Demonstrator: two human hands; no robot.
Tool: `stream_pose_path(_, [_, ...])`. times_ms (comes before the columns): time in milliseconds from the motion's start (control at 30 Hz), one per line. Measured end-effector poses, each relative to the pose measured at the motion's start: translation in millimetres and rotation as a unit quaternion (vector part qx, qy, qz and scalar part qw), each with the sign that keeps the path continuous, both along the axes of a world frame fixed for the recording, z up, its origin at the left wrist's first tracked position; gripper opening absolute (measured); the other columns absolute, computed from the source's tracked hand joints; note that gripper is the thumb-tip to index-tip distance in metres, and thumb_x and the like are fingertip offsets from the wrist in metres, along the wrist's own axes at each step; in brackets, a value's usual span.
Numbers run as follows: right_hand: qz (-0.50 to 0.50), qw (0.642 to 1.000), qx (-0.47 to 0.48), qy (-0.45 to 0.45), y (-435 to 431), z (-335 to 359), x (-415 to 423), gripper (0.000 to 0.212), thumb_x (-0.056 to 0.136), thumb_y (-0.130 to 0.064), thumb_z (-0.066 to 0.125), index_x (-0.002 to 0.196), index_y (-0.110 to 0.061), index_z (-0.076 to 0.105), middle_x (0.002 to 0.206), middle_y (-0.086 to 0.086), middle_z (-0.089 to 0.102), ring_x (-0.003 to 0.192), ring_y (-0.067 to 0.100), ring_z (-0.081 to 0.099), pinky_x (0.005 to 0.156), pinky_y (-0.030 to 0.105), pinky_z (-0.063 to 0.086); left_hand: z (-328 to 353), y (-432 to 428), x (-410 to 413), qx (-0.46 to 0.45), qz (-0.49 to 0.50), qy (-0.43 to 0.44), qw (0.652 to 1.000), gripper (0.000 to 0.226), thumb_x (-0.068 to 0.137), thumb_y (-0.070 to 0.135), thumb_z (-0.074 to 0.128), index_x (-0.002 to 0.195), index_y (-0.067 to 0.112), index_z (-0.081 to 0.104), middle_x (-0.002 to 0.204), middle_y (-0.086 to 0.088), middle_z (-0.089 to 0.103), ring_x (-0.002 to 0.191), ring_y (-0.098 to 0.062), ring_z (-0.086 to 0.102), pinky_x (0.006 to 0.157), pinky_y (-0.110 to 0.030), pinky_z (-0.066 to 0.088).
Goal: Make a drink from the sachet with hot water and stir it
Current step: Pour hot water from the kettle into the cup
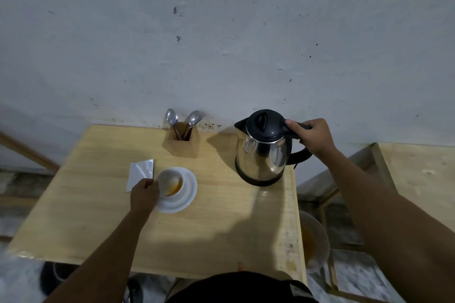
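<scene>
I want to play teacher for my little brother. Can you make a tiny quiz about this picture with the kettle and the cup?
1. True or false: the right hand holds the kettle by its handle.
2. What does the cup stand on? A) the sachet B) a white saucer C) the bare table
3. Fill in: the spoons and fork stand in a wooden ____ by the wall.

Key
1. True.
2. B: the saucer. The left hand steadies the cup; the sachet lies flat beside it on the table.
3. Holder.
</scene>
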State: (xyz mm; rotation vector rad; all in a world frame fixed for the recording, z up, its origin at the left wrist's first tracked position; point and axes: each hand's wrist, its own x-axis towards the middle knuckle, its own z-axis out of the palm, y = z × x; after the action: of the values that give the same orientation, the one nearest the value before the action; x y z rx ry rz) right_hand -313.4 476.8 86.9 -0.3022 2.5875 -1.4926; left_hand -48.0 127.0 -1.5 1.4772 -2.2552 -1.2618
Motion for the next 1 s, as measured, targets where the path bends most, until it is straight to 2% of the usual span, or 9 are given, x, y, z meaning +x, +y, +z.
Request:
stream_pose_path(67, [-0.002, 1.0, -0.012, 0.022, -4, 2, 6, 0.092, 0.066, -0.073, 0.071, 0.053, 0.014, 0.045, 0.045, 0.01, 0.033, 0.044, 0.022, 0.039, 0.046, 0.045, 0.044, 1, -1, 1, 0.004, -0.001, 0.003, 1.0, 0.02, 0.089, 0.019, 0.054, 0.082, 0.004, 0.065, 0.08, -0.01, 0.063, 0.08, -0.027, 0.056, 0.071, -0.031, 0.039])
stream_pose_path(167, [0.003, 0.998, -0.012, 0.059, -9, 9, 12, 0.084, 0.07, -0.064, 0.071, 0.049, 0.012, 0.041, 0.043, 0.009, 0.03, 0.041, 0.02, 0.035, 0.047, 0.035, 0.035, 1, 0, 1, 0.011, 0.003, 0.01, 1.0, 0.02, 0.089, 0.019, 0.054, 0.079, 0.004, 0.064, 0.077, -0.008, 0.061, 0.077, -0.024, 0.054, 0.062, -0.029, 0.037])
stream_pose_path(300, [0.019, 0.994, -0.01, 0.104, -17, 22, 20, 0.082, 0.073, -0.061, 0.07, 0.048, 0.012, 0.041, 0.042, 0.012, 0.032, 0.04, 0.019, 0.032, 0.048, 0.03, 0.029, 3, 3, 1, 0.022, 0.004, 0.018, 1.0, 0.019, 0.09, 0.019, 0.053, 0.088, 0.006, 0.067, 0.084, -0.007, 0.064, 0.081, -0.023, 0.057, 0.068, -0.03, 0.039])
stream_pose_path(467, [0.065, 0.986, 0.014, 0.151, -44, 55, 32, 0.077, 0.073, -0.061, 0.07, 0.044, 0.003, 0.039, 0.039, 0.006, 0.028, 0.037, 0.016, 0.028, 0.047, 0.029, 0.028, 7, -1, 4, 0.042, -0.015, 0.021, 0.999, 0.019, 0.089, 0.02, 0.055, 0.077, 0.008, 0.064, 0.073, -0.004, 0.061, 0.071, -0.019, 0.054, 0.059, -0.026, 0.038])
stream_pose_path(633, [0.11, 0.977, 0.091, 0.159, -85, 85, 54, 0.079, 0.065, -0.076, 0.062, 0.041, -0.003, 0.04, 0.037, 0.001, 0.028, 0.037, 0.016, 0.03, 0.047, 0.03, 0.028, 10, -13, 10, 0.111, -0.016, 0.042, 0.993, 0.019, 0.089, 0.019, 0.052, 0.083, 0.011, 0.068, 0.074, -0.004, 0.062, 0.072, -0.021, 0.056, 0.071, -0.033, 0.044])
stream_pose_path(733, [0.129, 0.967, 0.153, 0.155, -109, 98, 68, 0.083, 0.064, -0.079, 0.061, 0.043, -0.002, 0.039, 0.04, 0.003, 0.028, 0.039, 0.017, 0.03, 0.046, 0.029, 0.025, 13, -18, 15, 0.14, -0.046, 0.054, 0.988, 0.019, 0.093, 0.019, 0.048, 0.092, 0.016, 0.067, 0.078, -0.001, 0.061, 0.073, -0.02, 0.056, 0.067, -0.031, 0.044])
stream_pose_path(800, [0.14, 0.958, 0.195, 0.154, -126, 105, 78, 0.078, 0.065, -0.077, 0.064, 0.042, -0.008, 0.035, 0.039, 0.001, 0.026, 0.038, 0.017, 0.03, 0.045, 0.028, 0.024, 15, -22, 19, 0.149, -0.066, 0.068, 0.984, 0.018, 0.094, 0.019, 0.048, 0.095, 0.017, 0.066, 0.078, 0.0, 0.06, 0.072, -0.019, 0.055, 0.064, -0.029, 0.045])
stream_pose_path(933, [0.161, 0.934, 0.285, 0.144, -154, 113, 94, 0.08, 0.062, -0.083, 0.061, 0.047, -0.006, 0.049, 0.042, 0.002, 0.039, 0.041, 0.019, 0.044, 0.045, 0.028, 0.032, 11, -30, 22, 0.146, -0.096, 0.075, 0.982, 0.018, 0.094, 0.018, 0.052, 0.099, 0.015, 0.068, 0.084, 0.002, 0.064, 0.081, -0.018, 0.057, 0.079, -0.036, 0.049])
stream_pose_path(1000, [0.167, 0.921, 0.324, 0.139, -167, 116, 102, 0.078, 0.062, -0.084, 0.06, 0.048, -0.009, 0.048, 0.043, 0.002, 0.041, 0.043, 0.019, 0.047, 0.047, 0.028, 0.034, 9, -34, 22, 0.144, -0.112, 0.075, 0.98, 0.022, 0.095, 0.016, 0.052, 0.107, 0.01, 0.068, 0.092, -0.003, 0.065, 0.087, -0.019, 0.057, 0.079, -0.033, 0.047])
